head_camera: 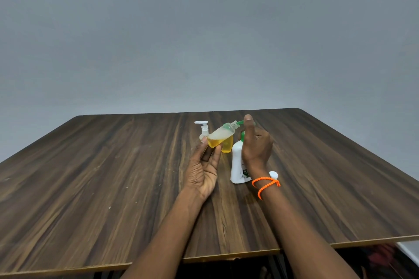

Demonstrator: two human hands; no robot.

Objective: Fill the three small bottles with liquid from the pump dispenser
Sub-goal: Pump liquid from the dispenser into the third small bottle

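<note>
Left room: I see bare tabletop (pixel 102 176) out to its left edge; plenty of space to set things down.
Left hand (pixel 204 170): my fingertips pinch the small bottle (pixel 221 137), tilted, neck toward the green nozzle (pixel 240 123), part full of yellow liquid.
Standing bottle (pixel 205 130): white pump top, just behind the held one; an elbow swing could topple it.
Right hand (pixel 256 145): thumb up, fingers curled at the pump dispenser (pixel 239 165) head; grip hidden, I cannot tell.
Risk: neck looks barely aligned; a press may spill.
Right: white cap (pixel 273 174) near my wrist, may roll.

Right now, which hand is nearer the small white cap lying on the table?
Right. The right hand is raised just beyond the small white cap, its wrist beside it; the left hand is farther left, holding a small bottle.
</note>
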